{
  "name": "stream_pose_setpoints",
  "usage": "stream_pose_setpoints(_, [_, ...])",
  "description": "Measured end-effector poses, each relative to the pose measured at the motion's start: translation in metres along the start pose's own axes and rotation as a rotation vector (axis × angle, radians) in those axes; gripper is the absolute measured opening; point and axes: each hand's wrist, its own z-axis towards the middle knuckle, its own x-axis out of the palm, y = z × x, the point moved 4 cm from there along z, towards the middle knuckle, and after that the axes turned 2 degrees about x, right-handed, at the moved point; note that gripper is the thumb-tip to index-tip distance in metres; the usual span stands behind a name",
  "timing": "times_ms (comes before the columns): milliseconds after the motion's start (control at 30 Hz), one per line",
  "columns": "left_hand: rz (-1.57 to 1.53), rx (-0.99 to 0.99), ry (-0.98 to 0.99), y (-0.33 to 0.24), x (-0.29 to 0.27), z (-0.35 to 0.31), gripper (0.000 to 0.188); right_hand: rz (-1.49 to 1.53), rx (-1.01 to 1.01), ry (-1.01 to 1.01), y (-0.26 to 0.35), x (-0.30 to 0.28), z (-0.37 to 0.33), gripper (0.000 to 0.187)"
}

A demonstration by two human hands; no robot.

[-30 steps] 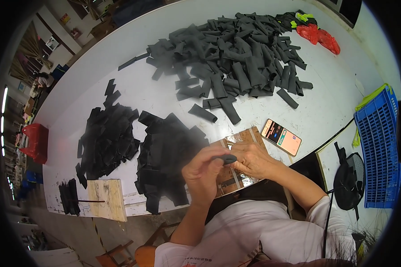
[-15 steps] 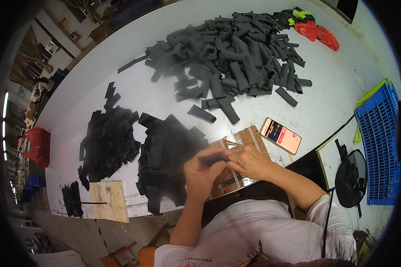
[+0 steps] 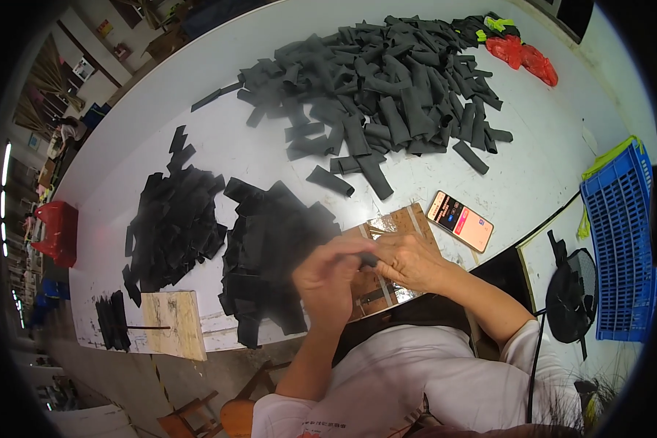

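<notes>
My left hand (image 3: 327, 281) and my right hand (image 3: 410, 261) meet over the near edge of the white table. Between them is a small dark grey fabric piece (image 3: 369, 259), mostly hidden by the fingers. The right fingers pinch it from one side, and the curled left fingers close on it from the other. Below the hands lies a brown board with metal strips (image 3: 415, 219), partly covered by them. Just left of my left hand spreads a pile of flat black fabric pieces (image 3: 259, 248).
A large heap of dark grey fabric tubes (image 3: 398, 87) covers the far side. Another black pile (image 3: 175, 226) lies left, near a wooden block (image 3: 174, 325). A lit phone (image 3: 460, 221) rests right of the board. A blue crate (image 3: 619, 241) and black mesh bag (image 3: 573, 296) stand far right.
My left hand has turned and its fingers have folded over the fabric piece, so less of it shows now. The right hand has stayed nearly in place.
</notes>
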Motion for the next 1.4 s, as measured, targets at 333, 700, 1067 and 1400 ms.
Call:
stream_pose_setpoints(333, [-0.304,-0.110,-0.102,0.012,-0.016,-0.005,0.019,-0.002,-0.031,-0.067,0.002,0.006,-0.002,0.018])
stream_pose_setpoints(700, [-0.447,-0.114,-0.133,0.006,-0.009,-0.002,0.017,-0.061,-0.032,-0.008,0.008,-0.001,0.003,0.017])
stream_pose_setpoints(1067, [-0.455,-0.185,-0.133,0.014,-0.012,-0.008,0.016,0.069,-0.102,-0.124,0.000,0.018,0.001,0.013])
stream_pose_setpoints(1400, [-0.078,-0.215,-0.256,0.036,-0.026,-0.027,0.013,0.188,0.097,0.134,0.020,-0.018,0.013,0.021])
